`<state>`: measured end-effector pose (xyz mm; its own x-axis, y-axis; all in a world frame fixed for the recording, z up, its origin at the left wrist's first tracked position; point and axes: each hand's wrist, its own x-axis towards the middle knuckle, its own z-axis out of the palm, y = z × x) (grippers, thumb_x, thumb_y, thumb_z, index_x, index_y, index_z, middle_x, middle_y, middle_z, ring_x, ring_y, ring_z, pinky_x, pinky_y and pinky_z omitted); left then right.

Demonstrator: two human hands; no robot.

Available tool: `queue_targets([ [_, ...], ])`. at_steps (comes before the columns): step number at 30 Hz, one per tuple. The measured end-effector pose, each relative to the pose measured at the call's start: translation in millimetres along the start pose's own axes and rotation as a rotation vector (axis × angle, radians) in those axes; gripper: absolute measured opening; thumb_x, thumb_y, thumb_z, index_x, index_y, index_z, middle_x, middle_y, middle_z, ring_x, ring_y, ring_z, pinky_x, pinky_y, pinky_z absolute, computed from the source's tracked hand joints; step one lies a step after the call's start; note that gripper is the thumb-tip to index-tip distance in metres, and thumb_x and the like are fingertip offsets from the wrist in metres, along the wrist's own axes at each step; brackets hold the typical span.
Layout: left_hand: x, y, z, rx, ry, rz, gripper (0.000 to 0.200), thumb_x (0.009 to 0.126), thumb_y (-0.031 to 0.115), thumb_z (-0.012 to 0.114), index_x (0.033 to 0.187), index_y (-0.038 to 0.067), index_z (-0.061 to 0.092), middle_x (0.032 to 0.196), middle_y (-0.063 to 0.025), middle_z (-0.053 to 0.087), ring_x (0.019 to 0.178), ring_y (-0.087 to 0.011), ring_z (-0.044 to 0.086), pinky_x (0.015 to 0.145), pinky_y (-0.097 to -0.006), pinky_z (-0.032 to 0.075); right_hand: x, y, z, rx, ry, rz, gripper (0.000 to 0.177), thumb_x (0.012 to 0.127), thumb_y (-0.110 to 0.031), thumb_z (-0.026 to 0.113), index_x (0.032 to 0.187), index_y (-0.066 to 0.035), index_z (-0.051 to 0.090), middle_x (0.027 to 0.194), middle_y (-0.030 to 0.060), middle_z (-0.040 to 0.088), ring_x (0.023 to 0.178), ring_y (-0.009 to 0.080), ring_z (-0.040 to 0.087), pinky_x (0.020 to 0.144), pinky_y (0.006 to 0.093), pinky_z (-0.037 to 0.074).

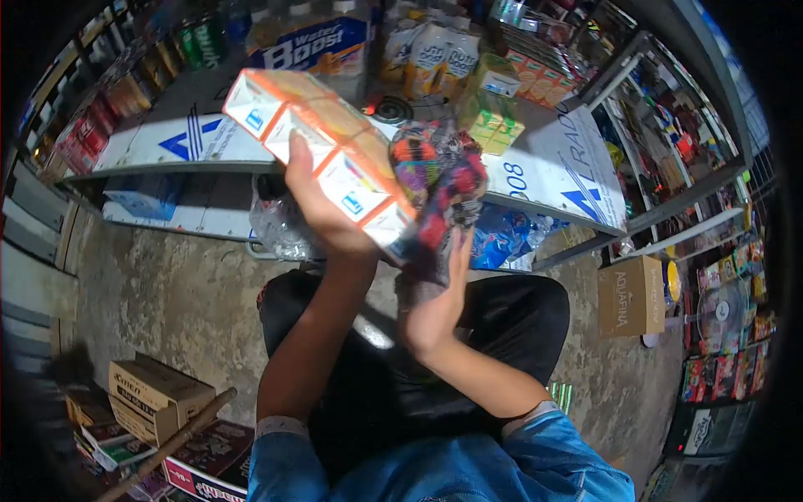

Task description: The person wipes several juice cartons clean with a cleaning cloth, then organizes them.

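Note:
A shrink-wrapped pack of orange and white drink cartons [311,134] is held tilted above my lap, in front of the shelf. My left hand [322,205] is closed round its near side, the thumb lying along the white face. A multicoloured patterned cloth [456,188] is in my right hand [437,303], pressed against the right end of the pack. The cloth and the right fingers are blurred, and the cloth covers part of the pack's end.
A low shelf [548,155] holds Water Boost bottles [314,50], Nutriboost bottles [439,58], green-yellow cartons [493,125] and a black coil [391,109]. An Aquafina box [629,297] stands on the floor at right. At lower left are a cardboard box [155,397] and a stick [180,439].

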<state>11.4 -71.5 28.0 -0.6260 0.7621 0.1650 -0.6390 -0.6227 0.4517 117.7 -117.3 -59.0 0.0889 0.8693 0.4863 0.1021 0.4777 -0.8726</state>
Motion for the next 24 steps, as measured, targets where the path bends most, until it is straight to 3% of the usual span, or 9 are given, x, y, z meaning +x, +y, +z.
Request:
queue_targets([
  [3,-10,-6,6,0.118,-0.035,-0.014,0.065,0.11,0.049,0.034,0.151,-0.001,0.037,0.145,-0.0199,0.053,0.13,-0.0307,0.057,0.112,-0.0455,0.044,35,9,4,0.041,0.041,-0.021,0.058,0.101,-0.014,0.058,0.152,0.009,0.042,0.16,0.0275,0.038,0.149,0.0387,0.037,0.123,0.0441,0.028],
  [5,-11,-6,8,0.193,-0.029,0.026,0.063,0.11,0.048,0.033,0.152,0.0,0.037,0.145,-0.0197,0.053,0.131,-0.0307,0.056,0.112,-0.0453,0.044,85,-14,-11,0.685,-0.067,0.245,0.053,0.106,-0.025,0.053,0.148,0.007,0.047,0.15,0.0251,0.05,0.144,0.0325,0.044,0.12,0.0409,0.032],
  [9,-11,-11,-2,0.159,-0.111,0.026,0.054,0.104,0.027,0.047,0.15,0.0,0.037,0.133,-0.0171,0.054,0.12,-0.0229,0.057,0.107,-0.0393,0.044,157,-34,-48,-0.138,0.014,-0.314,0.044,0.11,-0.026,0.043,0.141,0.003,0.055,0.142,0.0177,0.058,0.133,0.0264,0.053,0.116,0.0363,0.036],
  [11,-11,-10,-5,0.497,-0.207,0.219,0.053,0.104,0.03,0.043,0.148,0.0,0.037,0.136,-0.0185,0.054,0.122,-0.0251,0.058,0.107,-0.0424,0.045,189,-35,-69,-0.1,0.165,-0.395,0.044,0.109,-0.027,0.045,0.139,0.002,0.059,0.144,0.0151,0.059,0.133,0.0232,0.053,0.116,0.0343,0.035],
  [16,-17,-18,-8,0.628,-0.308,0.276,0.064,0.096,0.018,0.053,0.152,-0.004,0.033,0.134,-0.0155,0.049,0.123,-0.0241,0.051,0.111,-0.0373,0.036,257,4,-125,-0.683,0.033,-0.39,0.051,0.106,-0.036,0.052,0.145,-0.003,0.051,0.135,0.0269,0.057,0.127,0.041,0.055,0.109,0.0484,0.04],
  [18,-27,-22,6,0.214,-0.336,0.059,0.059,0.102,0.032,0.044,0.15,0.0,0.034,0.144,-0.0187,0.049,0.127,-0.0284,0.056,0.11,-0.0448,0.045,248,18,-130,-1.14,0.075,-0.261,0.073,0.099,-0.052,0.06,0.155,-0.01,0.039,0.148,0.0366,0.043,0.139,0.0522,0.042,0.112,0.0585,0.034],
  [21,-24,-43,5,-0.098,-0.357,-0.295,0.066,0.107,0.046,0.039,0.154,0.001,0.031,0.148,-0.0181,0.049,0.13,-0.0308,0.056,0.112,-0.0475,0.044,207,-6,-150,-0.717,-0.269,-0.424,0.082,0.099,-0.055,0.06,0.159,-0.005,0.032,0.156,0.0356,0.035,0.146,0.0463,0.036,0.119,0.0526,0.03],
  [22,-31,-56,5,0.268,-0.364,-0.144,0.075,0.106,0.058,0.039,0.156,0.002,0.032,0.15,-0.018,0.049,0.132,-0.0326,0.055,0.113,-0.0493,0.043,184,-16,-152,-0.253,-0.427,-0.125,0.089,0.099,-0.056,0.06,0.159,0.001,0.028,0.159,0.0314,0.035,0.148,0.0384,0.037,0.121,0.0459,0.031],
  [24,-52,-75,12,-0.084,-0.357,-0.487,0.074,0.109,0.058,0.031,0.156,0.0,0.033,0.154,-0.0159,0.048,0.139,-0.0293,0.049,0.116,-0.0449,0.039,139,-45,-173,0.171,-0.565,0.372,0.096,0.096,-0.051,0.071,0.16,0.004,0.024,0.153,0.0189,0.048,0.142,0.0252,0.044,0.118,0.0386,0.035],
])
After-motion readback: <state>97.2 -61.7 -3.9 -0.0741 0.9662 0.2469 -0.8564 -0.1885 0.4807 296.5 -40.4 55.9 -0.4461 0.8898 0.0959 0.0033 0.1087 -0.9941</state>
